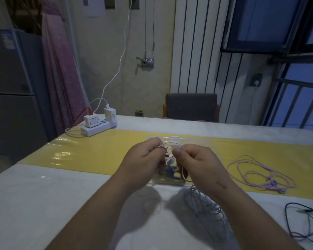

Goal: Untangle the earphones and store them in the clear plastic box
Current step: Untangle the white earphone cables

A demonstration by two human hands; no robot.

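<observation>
A pink cord is stretched in a small loop between both hands, raised just over the clear box. The left hand pinches one end and the right hand pinches the other, thumb on top. The box sits on a yellow mat (some dark items lie inside, too blurred to name). A grey tangle lies under the right wrist, lilac earphones lie to the right, and a black cable lies nearer. A power strip sits at the far left.
</observation>
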